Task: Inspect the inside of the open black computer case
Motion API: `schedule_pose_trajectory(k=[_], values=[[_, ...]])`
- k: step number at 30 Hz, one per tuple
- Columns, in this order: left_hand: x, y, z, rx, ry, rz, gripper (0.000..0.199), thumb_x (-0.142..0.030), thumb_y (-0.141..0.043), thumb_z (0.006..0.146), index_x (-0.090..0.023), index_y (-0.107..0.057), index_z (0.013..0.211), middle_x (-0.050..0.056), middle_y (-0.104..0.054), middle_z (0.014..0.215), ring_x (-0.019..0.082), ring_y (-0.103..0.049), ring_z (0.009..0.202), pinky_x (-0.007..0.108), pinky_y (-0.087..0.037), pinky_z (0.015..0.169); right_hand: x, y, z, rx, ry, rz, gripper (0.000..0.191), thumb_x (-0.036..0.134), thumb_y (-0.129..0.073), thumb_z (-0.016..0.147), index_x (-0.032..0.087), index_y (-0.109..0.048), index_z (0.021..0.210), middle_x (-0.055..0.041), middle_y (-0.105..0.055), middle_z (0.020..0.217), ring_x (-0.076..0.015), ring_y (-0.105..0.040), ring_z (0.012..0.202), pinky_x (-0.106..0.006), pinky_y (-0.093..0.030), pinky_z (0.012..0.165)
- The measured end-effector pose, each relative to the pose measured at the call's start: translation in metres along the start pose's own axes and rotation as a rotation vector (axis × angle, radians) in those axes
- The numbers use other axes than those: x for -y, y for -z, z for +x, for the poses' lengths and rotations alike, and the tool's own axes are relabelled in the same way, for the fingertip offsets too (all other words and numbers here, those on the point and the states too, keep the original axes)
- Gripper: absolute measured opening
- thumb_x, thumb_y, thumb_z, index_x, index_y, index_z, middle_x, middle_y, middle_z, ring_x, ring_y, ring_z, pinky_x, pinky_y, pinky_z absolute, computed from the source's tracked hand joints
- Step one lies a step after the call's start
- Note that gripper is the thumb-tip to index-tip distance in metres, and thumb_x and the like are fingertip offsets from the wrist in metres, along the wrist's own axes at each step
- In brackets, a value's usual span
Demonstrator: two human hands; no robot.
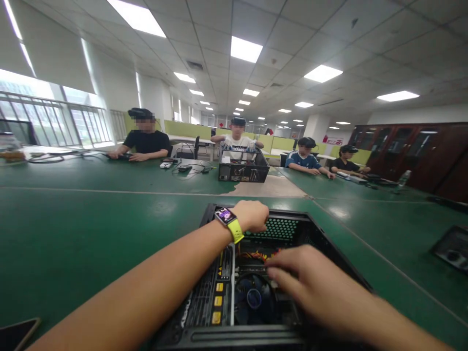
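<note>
An open black computer case (219, 336) lies in front of me on the green table. Inside it are a dark fan (254, 297), a labelled black unit (208, 292) on the left and red and yellow wires (256, 255). My left hand (252, 216), with a lime-strapped watch (230, 222) on the wrist, is curled at the far side of the case beside the perforated panel; what its fingers hold, if anything, is hidden. Over the right part of the case, my right hand (300, 273) has thumb and forefinger close together near the wires, their tips too unclear to show an object.
Across the green table (146, 214), a gloved person works at another open case (243, 171). Three other people sit along the far side. Cables (193, 168) lie at the back left, a dark device (453, 247) at right, a phone-like object (18, 335) at near left.
</note>
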State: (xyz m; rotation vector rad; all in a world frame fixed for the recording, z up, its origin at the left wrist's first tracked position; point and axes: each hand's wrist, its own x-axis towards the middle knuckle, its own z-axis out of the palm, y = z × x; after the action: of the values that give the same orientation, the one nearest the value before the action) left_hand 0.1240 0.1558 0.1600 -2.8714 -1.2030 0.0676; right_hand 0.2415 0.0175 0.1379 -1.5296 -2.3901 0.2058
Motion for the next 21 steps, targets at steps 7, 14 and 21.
schedule_pose_trajectory(k=[7, 14, 21], values=[[-0.002, -0.053, 0.017, 0.609, -0.147, -0.119, 0.029, -0.022, -0.085, 0.047, -0.02, -0.074, 0.074, 0.005, -0.075, 0.081, 0.025, -0.067, 0.073, 0.034, -0.054, 0.067, -0.079, -0.04, 0.078, 0.479, -0.095, -0.494, 0.031, 0.035, -0.062, 0.07, 0.02, -0.071, 0.095, -0.0114, -0.071, 0.092, -0.0289, -0.067, 0.085, -0.033, -0.049, 0.065], [-0.008, -0.059, 0.029, 0.719, -0.244, -0.231, 0.002, -0.018, -0.074, 0.067, -0.019, -0.073, 0.066, 0.001, -0.071, 0.066, 0.017, -0.063, 0.063, 0.025, -0.049, 0.056, -0.085, -0.062, 0.088, 0.547, -0.061, -0.409, 0.031, 0.035, -0.059, 0.071, 0.018, -0.071, 0.094, -0.0135, -0.07, 0.096, -0.0306, -0.067, 0.086, -0.034, -0.049, 0.065], [0.028, -0.005, -0.082, -0.201, -0.304, -0.639, 0.03, -0.039, -0.046, 0.091, -0.026, -0.068, 0.106, 0.0, -0.07, 0.107, 0.015, -0.063, 0.096, 0.026, -0.047, 0.09, -0.052, 0.019, 0.009, 0.066, 0.069, -0.006, 0.037, 0.037, -0.032, 0.094, 0.028, -0.066, 0.105, -0.0002, -0.071, 0.096, -0.0145, -0.064, 0.083, -0.025, -0.049, 0.073]])
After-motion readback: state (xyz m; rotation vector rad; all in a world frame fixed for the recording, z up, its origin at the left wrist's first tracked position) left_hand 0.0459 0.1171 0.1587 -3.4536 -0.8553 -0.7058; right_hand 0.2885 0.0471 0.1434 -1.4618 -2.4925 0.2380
